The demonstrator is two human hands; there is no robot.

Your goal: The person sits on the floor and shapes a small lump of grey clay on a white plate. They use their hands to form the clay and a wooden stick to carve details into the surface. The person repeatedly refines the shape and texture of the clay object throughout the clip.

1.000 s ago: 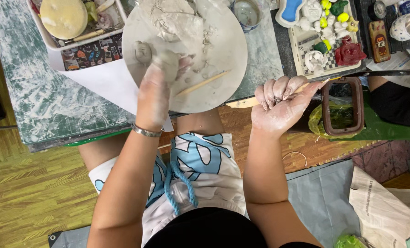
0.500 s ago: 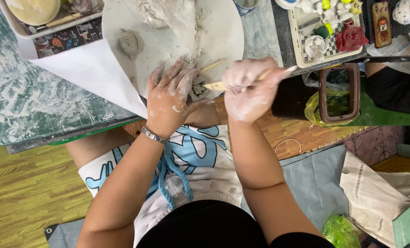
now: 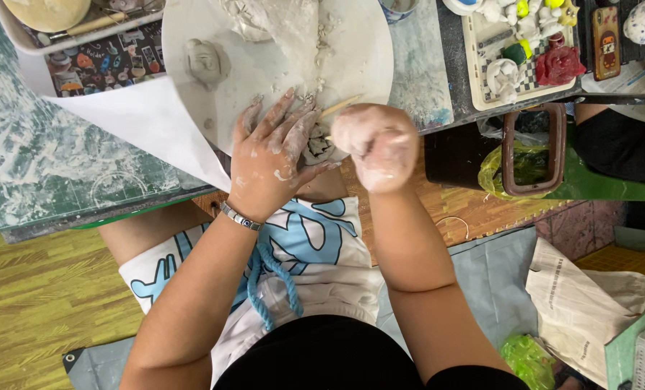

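Now: right hand [image 3: 376,146] fisted tight around thin wooden stick [image 3: 339,107], tip poking out toward upper left, over near rim of round white board [image 3: 351,43]. Knuckles up, wrist bent down, forearm running straight back to body. Left hand [image 3: 275,155] flat and splayed, fingers [image 3: 286,119] fanned over board edge, palm-side pressing down on small grey clay lump [image 3: 316,144]; nothing clasped, just pinning. Clay slip all over both hands, silver bracelet [image 3: 240,217] on left wrist.

Versus half a second back: right fist closer in, now just beside left fingertips, stick shorter in view and angled steeper. Left hand roughly same spot on board edge. A full second back: right hand well off board, fingers loose.

Around: small clay figure [image 3: 205,61] upper left on board, white paper sheet [image 3: 142,123] tucked under board, tray of painted figures [image 3: 517,50] to upper right.
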